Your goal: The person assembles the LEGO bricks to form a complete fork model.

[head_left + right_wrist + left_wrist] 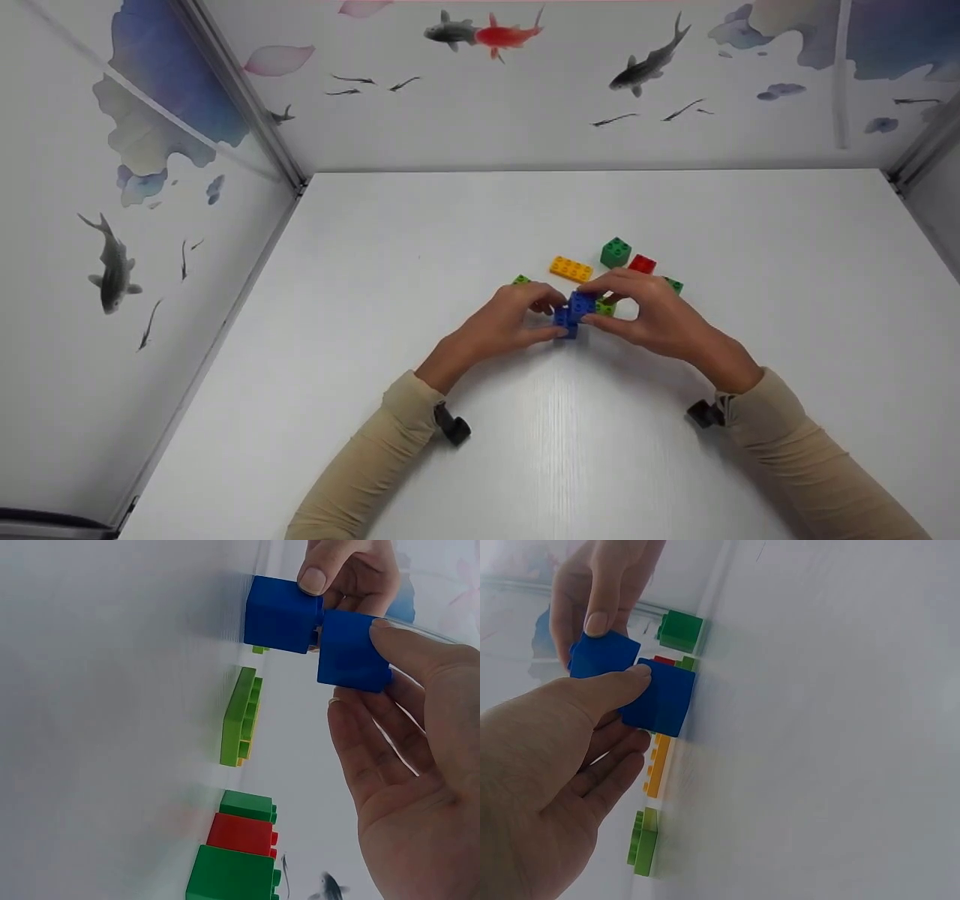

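Two blue building bricks are between the hands, near the middle of the table. My left hand (510, 315) pinches the lower blue brick (662, 701), its thumb across one side. With thumb and fingers my right hand (652, 311) grips the upper blue brick (349, 650). The upper brick sits offset over the studs of the lower one, covering only part of them. In the right wrist view a narrow gap shows between the two, with studs in it; whether they are joined I cannot tell.
Beyond the hands lie a yellow brick (571, 268), a dark green brick (616, 253), a red brick (642, 263) and another green brick (674, 285). A light green brick (238, 720) is close by the right hand; another light green brick (646, 842) lies past the left hand. Patterned walls border the white table (420, 217).
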Tool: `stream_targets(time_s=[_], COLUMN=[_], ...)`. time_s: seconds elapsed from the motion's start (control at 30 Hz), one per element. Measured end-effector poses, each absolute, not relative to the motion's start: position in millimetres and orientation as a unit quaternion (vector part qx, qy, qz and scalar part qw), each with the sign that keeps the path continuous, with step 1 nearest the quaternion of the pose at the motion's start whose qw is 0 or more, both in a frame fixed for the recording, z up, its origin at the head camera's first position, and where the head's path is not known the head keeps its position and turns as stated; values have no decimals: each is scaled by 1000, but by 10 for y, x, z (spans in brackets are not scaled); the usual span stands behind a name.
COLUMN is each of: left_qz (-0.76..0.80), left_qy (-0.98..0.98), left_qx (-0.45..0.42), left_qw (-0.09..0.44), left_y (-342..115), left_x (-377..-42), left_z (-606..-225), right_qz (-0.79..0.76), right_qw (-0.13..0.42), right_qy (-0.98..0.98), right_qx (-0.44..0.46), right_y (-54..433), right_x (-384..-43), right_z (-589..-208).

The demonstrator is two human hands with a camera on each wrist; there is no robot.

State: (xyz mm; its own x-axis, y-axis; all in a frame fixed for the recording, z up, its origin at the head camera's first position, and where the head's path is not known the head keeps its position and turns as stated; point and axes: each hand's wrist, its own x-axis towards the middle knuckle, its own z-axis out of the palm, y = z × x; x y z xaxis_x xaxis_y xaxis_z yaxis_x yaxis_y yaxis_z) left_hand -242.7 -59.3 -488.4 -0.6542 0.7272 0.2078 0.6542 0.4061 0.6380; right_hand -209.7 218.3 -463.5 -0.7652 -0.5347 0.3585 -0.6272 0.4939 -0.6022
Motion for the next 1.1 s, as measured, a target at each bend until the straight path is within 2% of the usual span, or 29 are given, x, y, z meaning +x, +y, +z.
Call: stream_targets(time_s=[1.1], left_qz=[353], left_qy=[838], left_qx=[414], left_qw=[37], left_y=[-532], left_x=[-2372], left_z=[-4887], right_qz=[395], right_qw=[62], right_qy=[-851], right_qx=[339], right_y=[2117], right_x=[-2080], right_z=[-4716])
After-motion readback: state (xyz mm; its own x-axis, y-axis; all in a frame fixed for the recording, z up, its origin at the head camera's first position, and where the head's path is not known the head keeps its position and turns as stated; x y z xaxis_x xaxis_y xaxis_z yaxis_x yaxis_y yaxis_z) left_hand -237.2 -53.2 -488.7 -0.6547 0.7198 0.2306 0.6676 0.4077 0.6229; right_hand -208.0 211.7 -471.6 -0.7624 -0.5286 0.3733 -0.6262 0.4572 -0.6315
